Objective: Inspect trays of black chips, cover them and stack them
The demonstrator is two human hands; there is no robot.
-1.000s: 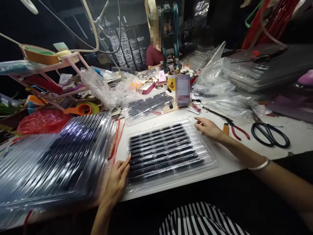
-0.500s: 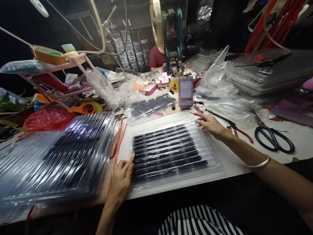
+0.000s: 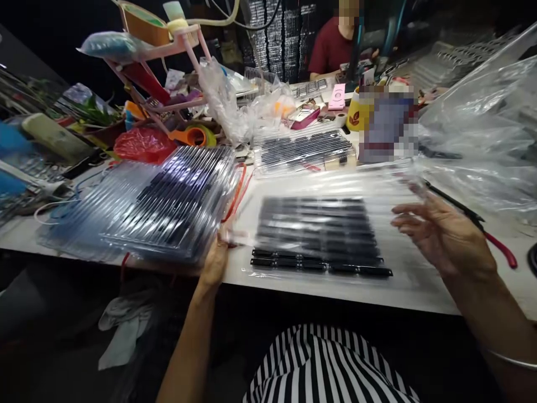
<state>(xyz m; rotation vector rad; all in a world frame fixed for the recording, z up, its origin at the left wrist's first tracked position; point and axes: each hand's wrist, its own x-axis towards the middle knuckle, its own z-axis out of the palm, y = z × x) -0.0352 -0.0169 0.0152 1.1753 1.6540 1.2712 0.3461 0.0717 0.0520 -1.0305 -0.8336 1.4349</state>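
Clear tray (image 3: 390, 252) with black strips (image 3: 361, 270) lies on the white table (image 3: 419, 296), in front of the wearer; strips run side to side in rows, the nearest rows fairly sharp, the farther ones smeared by motion under glossy clear plastic; whether that plastic is a separate layer, cannot tell.

Left hand (image 3: 216, 258) at the tray's left side, fingertips by a blurred clear edge; whether closed on it, cannot tell. Right hand (image 3: 447, 235) at the right side, palm side partly turned to the tray, fingers reaching left over clear plastic; blurred too; fingers bent, grip or no grip cannot be told.

To the left, a stack of clear trays (image 3: 94, 215), dark strips inside its right part; red ribbon (image 3: 238, 193) between stack and tray. Beyond the tray, another strip-filled tray (image 3: 304, 151); behind and right of it, a yellow mug (image 3: 358, 112) beside a pixelated upright object (image 3: 386, 126); clear plastic bags (image 3: 482, 134) farther right; red-handled pliers (image 3: 501, 246) right of the right hand. Across the table, a person in a dark red shirt (image 3: 333, 47).
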